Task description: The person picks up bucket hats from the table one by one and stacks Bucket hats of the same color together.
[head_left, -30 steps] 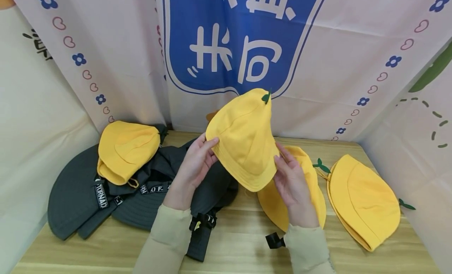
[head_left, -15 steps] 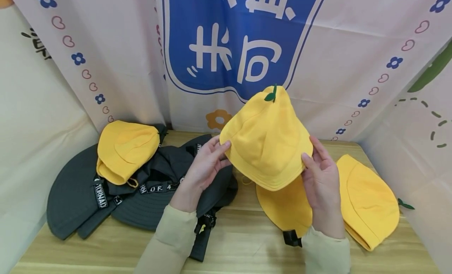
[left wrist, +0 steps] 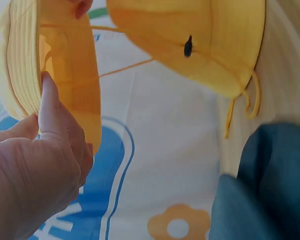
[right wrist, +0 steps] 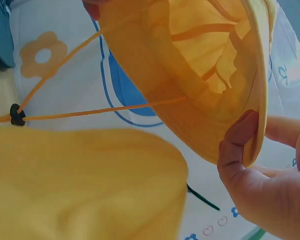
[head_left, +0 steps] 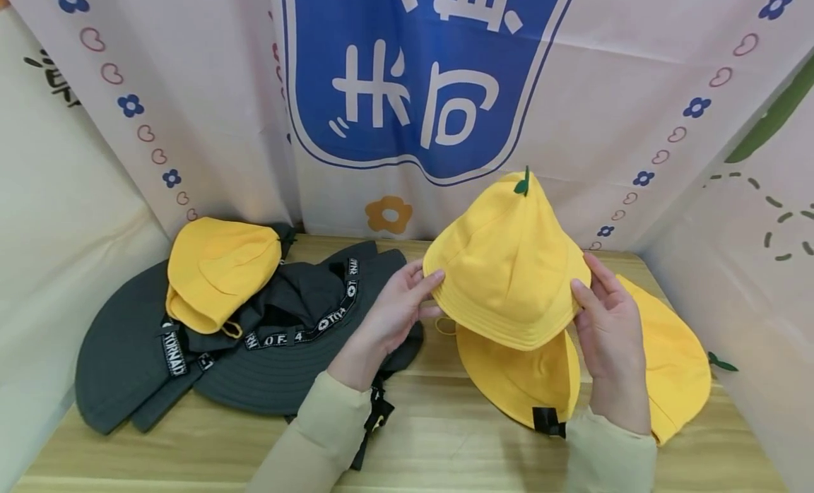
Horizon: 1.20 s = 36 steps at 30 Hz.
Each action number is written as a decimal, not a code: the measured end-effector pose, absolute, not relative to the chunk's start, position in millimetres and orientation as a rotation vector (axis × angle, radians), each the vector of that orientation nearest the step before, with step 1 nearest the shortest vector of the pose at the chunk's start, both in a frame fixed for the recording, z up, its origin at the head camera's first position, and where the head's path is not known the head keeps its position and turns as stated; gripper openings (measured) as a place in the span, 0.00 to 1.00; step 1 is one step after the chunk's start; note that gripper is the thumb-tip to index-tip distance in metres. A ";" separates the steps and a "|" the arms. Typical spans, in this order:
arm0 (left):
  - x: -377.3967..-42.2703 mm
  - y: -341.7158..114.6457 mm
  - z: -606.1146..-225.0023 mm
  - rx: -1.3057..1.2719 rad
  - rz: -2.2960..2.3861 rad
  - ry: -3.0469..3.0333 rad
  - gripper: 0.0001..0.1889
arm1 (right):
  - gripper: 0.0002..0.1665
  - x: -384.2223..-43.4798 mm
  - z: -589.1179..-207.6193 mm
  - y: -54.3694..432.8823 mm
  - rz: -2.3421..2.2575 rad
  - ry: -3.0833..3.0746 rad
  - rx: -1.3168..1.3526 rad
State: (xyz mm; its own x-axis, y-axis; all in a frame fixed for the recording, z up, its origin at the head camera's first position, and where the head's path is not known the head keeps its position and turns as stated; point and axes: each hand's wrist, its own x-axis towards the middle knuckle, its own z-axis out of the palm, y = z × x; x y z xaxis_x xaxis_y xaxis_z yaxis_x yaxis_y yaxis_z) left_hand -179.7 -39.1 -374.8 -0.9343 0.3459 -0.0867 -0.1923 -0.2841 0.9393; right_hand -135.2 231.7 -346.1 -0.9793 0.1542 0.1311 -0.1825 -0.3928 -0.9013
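Between both hands a yellow bucket hat point(head_left: 509, 267) with a green sprout on its peak is held up, crown upward. My left hand point(head_left: 400, 306) pinches its brim at the left, thumb in front. On the other side my right hand point(head_left: 610, 323) grips the brim between thumb and fingers. The right wrist view looks into the hat's inside point(right wrist: 200, 55), from which an orange chin cord point(right wrist: 100, 111) with a black toggle point(right wrist: 17, 115) hangs. Directly below, another yellow hat point(head_left: 515, 380) lies on the table, partly hidden by the held hat.
At the right lies a folded yellow hat point(head_left: 677, 366), partly behind the right hand. Several dark grey hats point(head_left: 254, 380) with lettered bands lie at the left, a yellow hat point(head_left: 222, 270) on top. A printed curtain point(head_left: 572, 126) hangs behind the wooden table point(head_left: 445, 450).
Both hands have moved right with the yellow hat, which has turned from tilted to more upright, its brim spread wider. More of the dark hats now shows at the left.
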 end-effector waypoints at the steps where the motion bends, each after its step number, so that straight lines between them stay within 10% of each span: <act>1: -178.9 -36.0 -375.9 0.196 2.262 1.633 0.24 | 0.38 -135.1 -346.2 234.5 2.454 -1.621 0.020; 36: -157.6 16.9 -403.4 0.202 2.104 1.898 0.39 | 0.44 -135.1 -365.2 294.0 1.632 -2.797 -0.235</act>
State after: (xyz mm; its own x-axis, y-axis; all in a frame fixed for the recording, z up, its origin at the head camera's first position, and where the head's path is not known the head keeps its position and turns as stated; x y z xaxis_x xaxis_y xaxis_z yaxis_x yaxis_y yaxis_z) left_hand -157.6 16.9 -403.4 -0.9452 0.3123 -0.0950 -0.1267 -0.0828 0.9885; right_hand -135.1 294.0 -365.2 -0.9840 0.0713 -0.1632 0.1772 0.4856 -0.8560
